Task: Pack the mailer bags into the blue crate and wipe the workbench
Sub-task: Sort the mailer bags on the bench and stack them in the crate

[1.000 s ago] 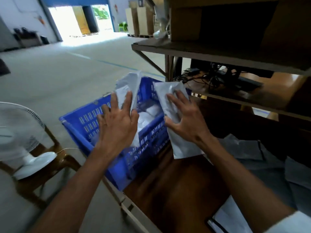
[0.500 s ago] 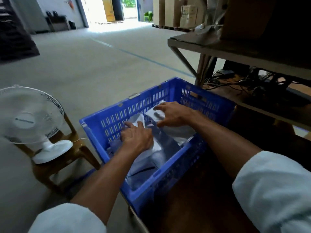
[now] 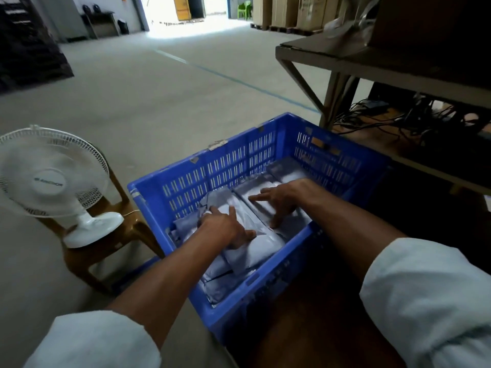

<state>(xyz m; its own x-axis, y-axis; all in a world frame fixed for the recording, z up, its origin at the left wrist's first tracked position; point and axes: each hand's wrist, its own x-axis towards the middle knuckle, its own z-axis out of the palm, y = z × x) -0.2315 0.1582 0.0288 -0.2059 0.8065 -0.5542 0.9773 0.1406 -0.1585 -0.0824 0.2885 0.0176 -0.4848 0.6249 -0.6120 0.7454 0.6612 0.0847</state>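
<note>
Both hands are being held inside the blue crate (image 3: 186, 181), palms down on the grey mailer bags (image 3: 255, 248). The left hand (image 3: 225, 229) is being pressed flat on the near-left bag, fingers spread, thumb side toward the crate middle; nothing is being gripped, only pressed. The right hand (image 3: 281, 200) is being laid over a bag further in, fingers splayed and partly curled at the tips; whether an edge is being pinched cannot be told. The bags are being kept in a loose overlapping layer across the crate floor, some lying flat, one tilted against the far-left wall. The crate is being supported on the left end of the dark wooden workbench (image 3: 318, 328), near corner overhanging the edge. A white table fan (image 3: 50, 181) is being carried on a brown stool (image 3: 106, 251) just left of the crate. Pale sleeves (image 3: 425, 301) are being worn pushed up on both forearms.
</note>
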